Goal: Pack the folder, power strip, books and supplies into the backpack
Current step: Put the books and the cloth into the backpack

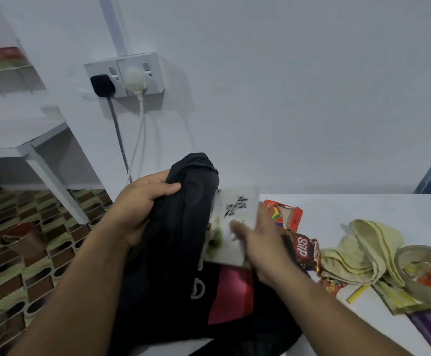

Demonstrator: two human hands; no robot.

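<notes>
The left hand [142,209] grips the upper edge of the black fabric backpack [181,253], thumb curled over the fold. The right hand [258,242] holds a white book with black lettering [235,222] against the backpack's right side; its fingers are motion-blurred, and the book's lower corner is hidden behind them. A pink panel [231,296] shows below the book. Just right, on the white table [363,206], lie an orange carton [285,214], a dark red snack wrapper [305,253], a pale yellow cloth [360,250] and a tape roll [426,273], cut off by the frame edge. Bare tabletop stretches beyond them towards the wall.
</notes>
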